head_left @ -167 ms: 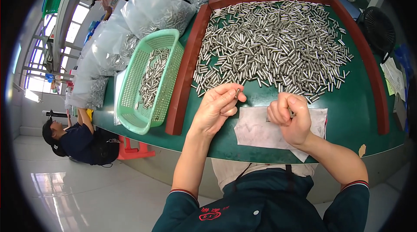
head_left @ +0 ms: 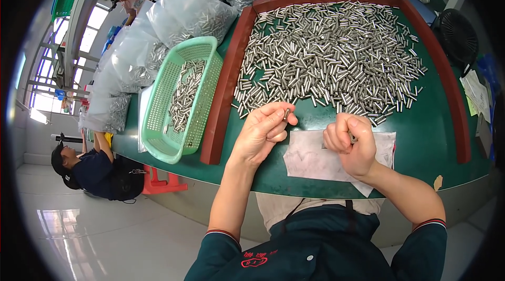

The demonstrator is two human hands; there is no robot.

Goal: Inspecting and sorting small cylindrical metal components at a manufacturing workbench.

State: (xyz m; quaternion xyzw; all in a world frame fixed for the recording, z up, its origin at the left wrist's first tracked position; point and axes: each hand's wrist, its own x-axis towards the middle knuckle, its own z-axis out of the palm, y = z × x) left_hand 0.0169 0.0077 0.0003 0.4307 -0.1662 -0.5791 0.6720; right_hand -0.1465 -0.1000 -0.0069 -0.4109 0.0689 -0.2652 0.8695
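My left hand (head_left: 260,133) pinches a short metal pin (head_left: 286,114) between thumb and fingertips, just in front of a wide spread of similar silvery pins (head_left: 331,49). To its right, my right hand (head_left: 353,144) is curled into a fist above a smudged white cloth (head_left: 310,157). Bits of metal show at the fist's edges, seemingly pins, though the fingers cover most of them. Both hands hover over the near side of the green tabletop (head_left: 421,144).
A dark red frame (head_left: 223,91) borders the pins on the left, back and right. Left of it stands a light green perforated basket (head_left: 158,139) holding more pins. Clear bags (head_left: 189,12) of pins line the back left. A black fan (head_left: 456,36) stands right; a seated person (head_left: 100,170) is at left.
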